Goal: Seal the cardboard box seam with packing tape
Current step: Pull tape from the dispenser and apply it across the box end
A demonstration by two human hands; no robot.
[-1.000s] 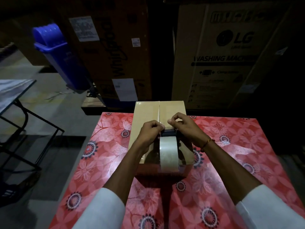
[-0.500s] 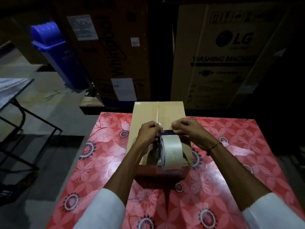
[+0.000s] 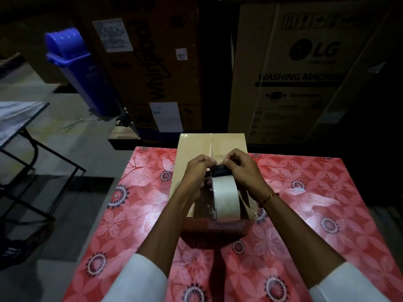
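A small cardboard box (image 3: 192, 147) stands on a table with a red flowered cover (image 3: 316, 205), its top seam running away from me. A roll of pale packing tape (image 3: 224, 199) stands on edge over the box's near half. My left hand (image 3: 198, 171) grips the roll at its top left. My right hand (image 3: 242, 168) pinches the tape's free end at the top of the roll, just above the seam. The fingertips of both hands nearly touch. The near part of the seam is hidden by the roll and my hands.
Large appliance cartons (image 3: 305, 68) stand behind the table. A blue bin (image 3: 80, 70) leans at the back left. A dark metal-framed table (image 3: 26, 131) stands on the floor at left.
Both hands and the roll have shifted slightly away from me along the box top. My right hand's fingers have closed in on the tape end at the top of the roll.
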